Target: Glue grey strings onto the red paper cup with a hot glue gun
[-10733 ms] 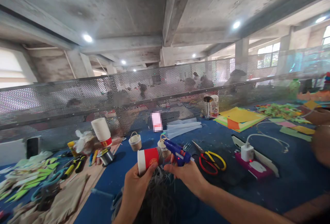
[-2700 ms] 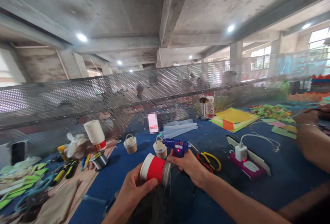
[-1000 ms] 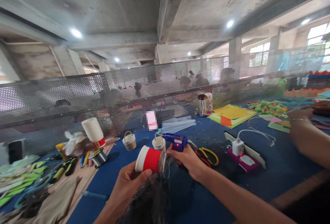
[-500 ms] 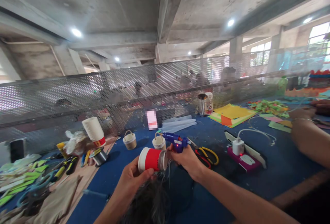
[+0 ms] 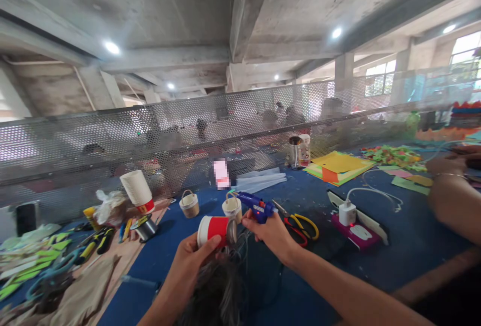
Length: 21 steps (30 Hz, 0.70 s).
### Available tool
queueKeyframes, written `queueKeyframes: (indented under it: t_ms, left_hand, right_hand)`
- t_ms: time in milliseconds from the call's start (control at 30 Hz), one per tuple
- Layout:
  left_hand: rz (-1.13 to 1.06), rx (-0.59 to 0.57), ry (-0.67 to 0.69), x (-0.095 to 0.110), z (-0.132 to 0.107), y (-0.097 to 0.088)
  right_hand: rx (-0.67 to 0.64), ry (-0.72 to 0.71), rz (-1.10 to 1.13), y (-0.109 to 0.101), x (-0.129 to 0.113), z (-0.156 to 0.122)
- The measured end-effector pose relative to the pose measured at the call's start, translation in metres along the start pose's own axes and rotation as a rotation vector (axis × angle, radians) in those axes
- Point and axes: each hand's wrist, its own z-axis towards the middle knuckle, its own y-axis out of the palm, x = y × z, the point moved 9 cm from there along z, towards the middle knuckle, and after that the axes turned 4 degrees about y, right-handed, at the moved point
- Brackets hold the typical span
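My left hand (image 5: 199, 253) is wrapped round a red and white paper cup (image 5: 217, 230) lying on its side, its thumb across the red band. A greyish ring shows at the cup's right end; what it is made of I cannot tell. In my right hand (image 5: 274, 228) is a blue glue gun (image 5: 255, 205) with a red light, its nozzle toward the left. The right thumb and fingertips are close to the cup's right end, where thin strands hang. Behind the cup stand two small handled buckets, one left (image 5: 189, 206) and one under the nozzle (image 5: 232, 209).
Scissors (image 5: 306, 228) and a purple power strip (image 5: 355, 236) lie right. At the left stand stacked paper cups (image 5: 136, 188) above a wire spool (image 5: 145, 228). Coloured paper (image 5: 340, 166) lies near a perforated screen (image 5: 169, 145). Another person's arm (image 5: 451, 201) reaches in from the right.
The paper cup has shifted slightly left in my left hand and turned, with the thumb now over the red band. My right hand and the glue gun have barely moved.
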Motion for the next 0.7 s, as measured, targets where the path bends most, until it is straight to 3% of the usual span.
queueKeyframes:
  t_ms: [133,333,500,700]
  left_hand:
    - [0.155,0.130,0.040,0.007,-0.001,-0.012]
    - [0.447,0.254,0.232,0.033,-0.006,-0.018]
    - [0.568,0.331,0.304,0.040,-0.007,-0.028]
    - [0.632,0.421,0.354,0.047,-0.011,-0.036]
  right_hand:
    - [-0.025,-0.018,0.004,0.004,0.001,-0.001]
    - [-0.058,-0.044,0.012,0.005,-0.008,-0.008]
    - [-0.142,-0.034,0.017,0.016,-0.012,-0.018]
    - [-0.187,0.037,-0.178,0.023,-0.005,-0.028]
